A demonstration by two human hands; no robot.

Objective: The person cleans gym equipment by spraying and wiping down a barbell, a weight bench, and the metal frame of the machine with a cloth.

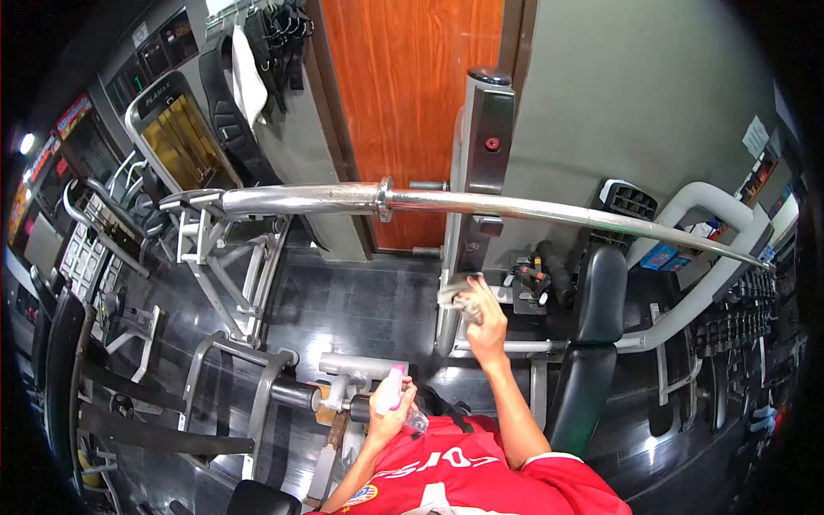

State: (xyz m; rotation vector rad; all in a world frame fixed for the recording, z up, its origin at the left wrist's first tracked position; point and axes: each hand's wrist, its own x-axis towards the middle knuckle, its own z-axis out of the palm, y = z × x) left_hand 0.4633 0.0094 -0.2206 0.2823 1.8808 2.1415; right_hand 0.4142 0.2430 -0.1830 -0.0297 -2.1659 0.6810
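My left hand (384, 427) is wrapped round a spray bottle (390, 389) with a white and pink head, held close to my red shirt; its clear lower part shows below my fingers. My right hand (487, 324) reaches forward, closed on a crumpled greyish cloth (458, 296) that is partly smeared by motion. In this view the cloth overlaps the lower part of the grey rack upright (492, 154). Above both hands, a long metal barbell (515, 203) runs across the view.
A black padded bench (592, 369) stands right of my right arm. Gym machine frames (232, 352) fill the left side. Dumbbells (738, 330) line the far right. Behind the bar are a wooden door (408, 94) and a grey wall, with belts and a white towel (247, 77) hanging.
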